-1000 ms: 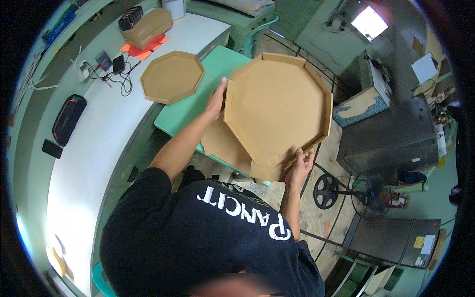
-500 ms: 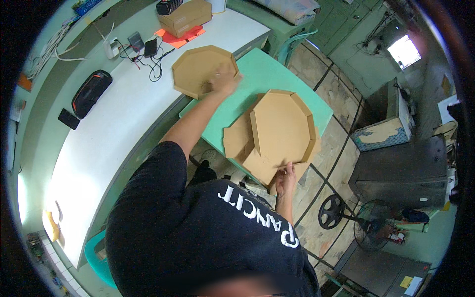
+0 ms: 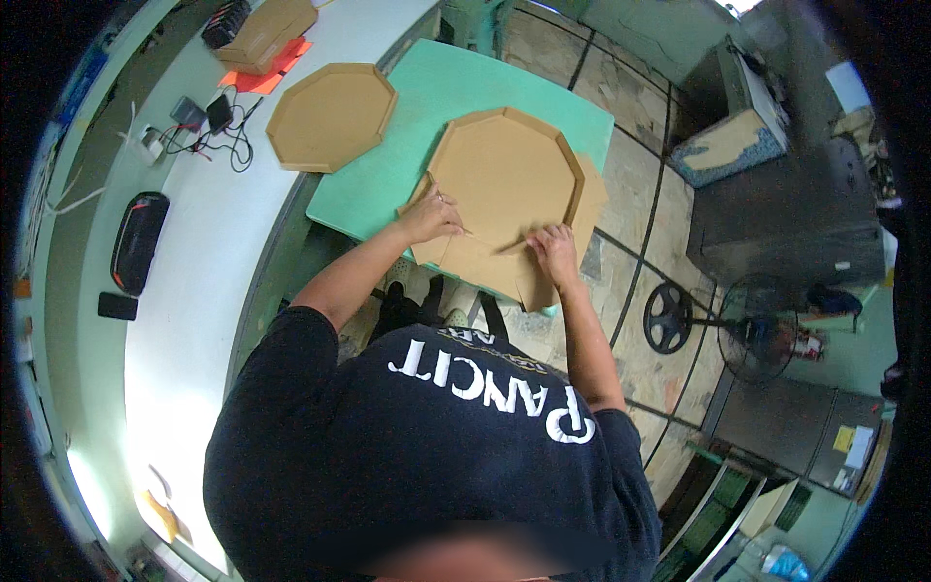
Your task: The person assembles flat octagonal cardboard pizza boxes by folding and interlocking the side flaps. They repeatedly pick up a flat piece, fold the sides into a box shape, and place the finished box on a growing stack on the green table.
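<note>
A brown octagonal cardboard tray point(image 3: 504, 165) with folded-up sides lies in front of me. Its far and right sides stand raised, while the near edge between my hands looks partly flat. At the near left corner, my left hand point(image 3: 433, 215) has its fingers closed on the cardboard. My right hand point(image 3: 553, 254) pinches a flap at the near right side. Beneath the tray, more flat cardboard point(image 3: 593, 182) sticks out to the right and toward me. Another octagonal cardboard tray point(image 3: 332, 116) with raised sides lies to the left, away from both hands.
The green table point(image 3: 427, 82) carries the cardboard. A long white counter point(image 3: 208, 252) runs along the left, holding cables, a black speaker-like case point(image 3: 141, 242), a phone point(image 3: 117, 307) and a cardboard box point(image 3: 276, 34). A black fan point(image 3: 756, 325) stands on the right.
My left hand has come from the left tray to the near left corner of the middle one. My right hand stays at its near right side. The view has shifted.
</note>
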Demonstrator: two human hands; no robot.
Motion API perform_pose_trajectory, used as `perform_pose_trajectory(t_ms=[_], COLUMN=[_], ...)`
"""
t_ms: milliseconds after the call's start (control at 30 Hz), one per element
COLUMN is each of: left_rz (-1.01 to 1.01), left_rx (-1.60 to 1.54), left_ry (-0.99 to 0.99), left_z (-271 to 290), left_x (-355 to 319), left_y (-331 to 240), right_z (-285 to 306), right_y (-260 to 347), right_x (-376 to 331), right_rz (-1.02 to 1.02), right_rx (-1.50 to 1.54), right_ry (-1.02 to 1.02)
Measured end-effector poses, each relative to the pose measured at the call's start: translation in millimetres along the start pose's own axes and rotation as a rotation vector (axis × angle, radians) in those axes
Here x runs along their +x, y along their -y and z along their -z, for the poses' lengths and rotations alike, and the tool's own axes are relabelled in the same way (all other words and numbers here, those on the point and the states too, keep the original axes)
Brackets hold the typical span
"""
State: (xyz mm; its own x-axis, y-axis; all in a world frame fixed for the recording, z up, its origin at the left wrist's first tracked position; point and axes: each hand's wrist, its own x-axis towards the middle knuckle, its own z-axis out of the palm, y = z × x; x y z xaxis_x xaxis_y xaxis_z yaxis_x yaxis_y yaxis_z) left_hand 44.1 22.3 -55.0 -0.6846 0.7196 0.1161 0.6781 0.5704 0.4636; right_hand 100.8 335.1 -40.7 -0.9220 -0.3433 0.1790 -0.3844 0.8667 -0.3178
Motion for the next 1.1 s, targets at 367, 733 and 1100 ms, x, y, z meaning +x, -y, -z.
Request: perform_pose_trajectory(t_ms=[367, 733, 1100], left_rz=[-0.165, -0.233, 0.534], left_rx=[0.04, 0.098, -0.587], left_ry=[-0.19, -0.099, -0.125], left_z=[-21.0, -5.0, 0.0], left_x=[-21.2, -32.9, 11.3], left_y=[-15.4, -21.0, -26.7], right_z=[-21.8, -5.1, -19.0], right_y=[19.9, 50.8, 24.8], right_x=[-29.6, -43.2, 20.6], right_rz=[0.246, 0.056, -0.298], right_rx=[-0.164, -0.193, 0.342], right_ry=[-0.275, 0.011, 0.028])
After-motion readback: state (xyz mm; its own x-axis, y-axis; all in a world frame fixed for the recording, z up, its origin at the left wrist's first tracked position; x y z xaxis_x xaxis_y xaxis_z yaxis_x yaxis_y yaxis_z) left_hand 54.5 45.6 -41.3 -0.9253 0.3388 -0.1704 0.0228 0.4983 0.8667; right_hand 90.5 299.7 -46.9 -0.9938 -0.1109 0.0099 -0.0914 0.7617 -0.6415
